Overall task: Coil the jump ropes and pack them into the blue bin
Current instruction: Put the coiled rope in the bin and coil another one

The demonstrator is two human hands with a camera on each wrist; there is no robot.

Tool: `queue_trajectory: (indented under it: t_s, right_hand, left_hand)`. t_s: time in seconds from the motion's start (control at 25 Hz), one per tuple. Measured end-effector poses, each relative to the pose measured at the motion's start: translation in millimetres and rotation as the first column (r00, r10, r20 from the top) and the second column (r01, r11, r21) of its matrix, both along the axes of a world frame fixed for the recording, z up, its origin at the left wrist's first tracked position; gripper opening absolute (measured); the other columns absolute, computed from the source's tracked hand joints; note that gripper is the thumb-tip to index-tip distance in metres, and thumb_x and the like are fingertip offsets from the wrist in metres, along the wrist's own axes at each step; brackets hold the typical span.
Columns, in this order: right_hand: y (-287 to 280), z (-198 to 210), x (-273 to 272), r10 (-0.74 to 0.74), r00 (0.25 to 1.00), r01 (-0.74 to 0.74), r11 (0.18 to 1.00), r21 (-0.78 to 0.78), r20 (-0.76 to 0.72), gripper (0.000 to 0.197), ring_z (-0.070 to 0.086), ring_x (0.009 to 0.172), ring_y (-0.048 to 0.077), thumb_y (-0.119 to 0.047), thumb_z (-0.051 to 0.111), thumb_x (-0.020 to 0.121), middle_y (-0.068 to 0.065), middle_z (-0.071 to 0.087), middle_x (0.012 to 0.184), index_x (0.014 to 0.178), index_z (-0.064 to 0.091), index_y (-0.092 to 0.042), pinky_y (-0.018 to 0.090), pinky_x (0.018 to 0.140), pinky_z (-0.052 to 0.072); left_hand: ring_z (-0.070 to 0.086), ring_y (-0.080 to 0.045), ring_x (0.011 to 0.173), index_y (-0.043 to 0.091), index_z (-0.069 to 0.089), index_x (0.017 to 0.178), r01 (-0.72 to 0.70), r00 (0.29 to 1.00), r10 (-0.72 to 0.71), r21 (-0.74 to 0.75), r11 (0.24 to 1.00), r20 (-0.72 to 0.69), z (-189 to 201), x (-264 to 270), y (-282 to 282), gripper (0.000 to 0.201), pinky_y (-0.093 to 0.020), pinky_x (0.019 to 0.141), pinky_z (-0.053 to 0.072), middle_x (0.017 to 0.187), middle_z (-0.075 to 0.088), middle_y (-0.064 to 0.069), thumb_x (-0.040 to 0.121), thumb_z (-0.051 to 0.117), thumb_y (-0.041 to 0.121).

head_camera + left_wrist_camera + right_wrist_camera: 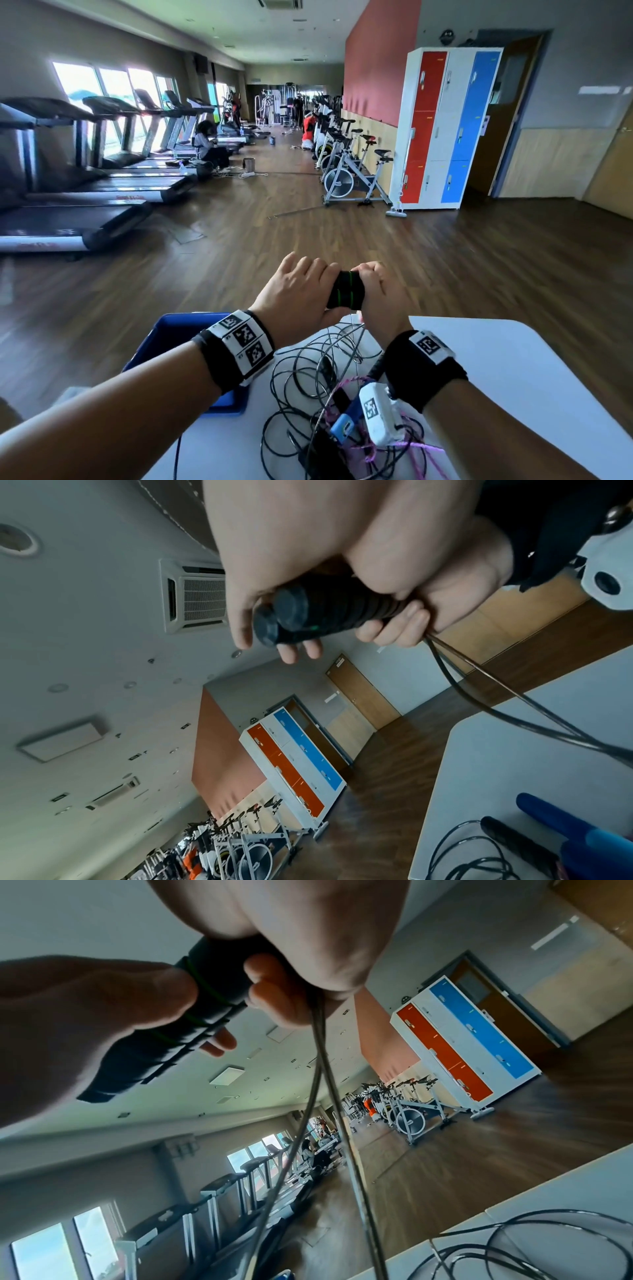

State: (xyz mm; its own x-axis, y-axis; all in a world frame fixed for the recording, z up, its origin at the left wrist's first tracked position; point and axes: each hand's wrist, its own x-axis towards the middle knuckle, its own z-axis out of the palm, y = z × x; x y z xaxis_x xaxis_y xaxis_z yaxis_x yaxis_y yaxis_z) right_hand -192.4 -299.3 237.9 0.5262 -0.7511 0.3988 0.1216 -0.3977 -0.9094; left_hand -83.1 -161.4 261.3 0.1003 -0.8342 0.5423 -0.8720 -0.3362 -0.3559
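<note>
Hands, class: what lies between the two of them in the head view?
The black jump rope handles with green rings, held side by side between the left hand and right hand.

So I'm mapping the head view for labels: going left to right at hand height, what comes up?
blue bin → left hand → black jump rope handles → right hand

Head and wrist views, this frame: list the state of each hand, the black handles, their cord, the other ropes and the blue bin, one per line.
Left hand: wrapped around the black handles.
Right hand: grips the handles' other end and both cord strands.
Black handles: paired side by side, held above the table.
Cord: uncoiled, two strands hanging to the table.
Other ropes: tangled loose pile on the table.
Blue bin: upright at the table edge, contents hidden.
</note>
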Motion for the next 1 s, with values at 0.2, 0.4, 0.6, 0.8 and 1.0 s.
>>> queue_trajectory:
  t_s: [0.2, 0.4, 0.6, 0.8, 1.0]
  right_hand:
    - [-8.0, 33.0, -4.1, 0.199, 0.976, -0.201, 0.98, -0.008, -0.082, 0.028, 0.056, 0.046, 0.021, -0.044, 0.049, 0.101, 0.006, 0.064, 0.075, 0.101, 0.064, -0.02, 0.033, 0.046, 0.048]
    - [-54.5, 67.9, -26.8, 0.521, 0.786, -0.535, 0.843, 0.056, -0.334, 0.023, 0.052, 0.047, 0.02, -0.021, 0.065, 0.096, 0.008, 0.063, 0.064, 0.113, 0.063, -0.005, 0.032, 0.05, 0.05]
    - [-90.2, 89.0, -43.3, 0.263, 0.715, -0.527, 0.812, -0.251, -0.648, 0.005, 0.062, 0.054, 0.019, -0.008, 0.066, 0.089, 0.008, 0.067, 0.061, 0.086, 0.069, -0.006, 0.028, 0.055, 0.05]
    - [-109.9, 93.8, -53.2, 0.015, 0.73, -0.451, 0.762, -0.465, -0.684, 0.01, 0.065, 0.062, 0.006, -0.028, 0.067, 0.091, -0.006, 0.072, 0.067, 0.083, 0.07, -0.023, 0.03, 0.066, 0.053]
    - [-104.1, 98.6, -47.1, 0.042, 0.824, -0.314, 0.865, -0.392, -0.565, 0.016, 0.065, 0.052, 0.01, -0.024, 0.066, 0.097, 0.012, 0.072, 0.071, 0.092, 0.065, -0.009, 0.024, 0.053, 0.051]
  left_hand:
    - [0.066, -0.03, 0.085, 0.011, 0.051, 0.135, 0.065, 0.996, -0.065, -0.003, 0.998, -0.057, 17.7, 15.5, 0.2, 0.081, -0.046, 0.067, 0.057, 0.107, 0.063, -0.007, 0.096, 0.022, 0.077]
    - [0.067, -0.029, 0.085, 0.011, 0.054, 0.129, 0.075, 0.997, -0.075, -0.007, 0.997, -0.023, 42.5, 37.0, 12.2, 0.074, -0.044, 0.067, 0.058, 0.104, 0.064, -0.007, 0.095, 0.032, 0.073]
    - [0.067, -0.025, 0.087, 0.011, 0.057, 0.127, 0.065, 0.998, -0.065, -0.025, 0.998, 0.016, 56.5, 51.0, 24.3, 0.068, -0.038, 0.067, 0.056, 0.105, 0.065, -0.005, 0.096, 0.036, 0.068]
    - [0.067, -0.026, 0.089, 0.012, 0.055, 0.129, 0.035, 0.999, -0.035, 0.003, 0.999, -0.007, 56.5, 66.6, 33.5, 0.069, -0.039, 0.067, 0.056, 0.108, 0.064, -0.005, 0.095, 0.034, 0.069]
    - [0.068, -0.027, 0.089, 0.014, 0.054, 0.128, 0.0, 0.999, 0.0, 0.005, 1.0, -0.04, 58.8, 74.7, 35.6, 0.068, -0.039, 0.066, 0.055, 0.108, 0.065, -0.004, 0.094, 0.034, 0.069]
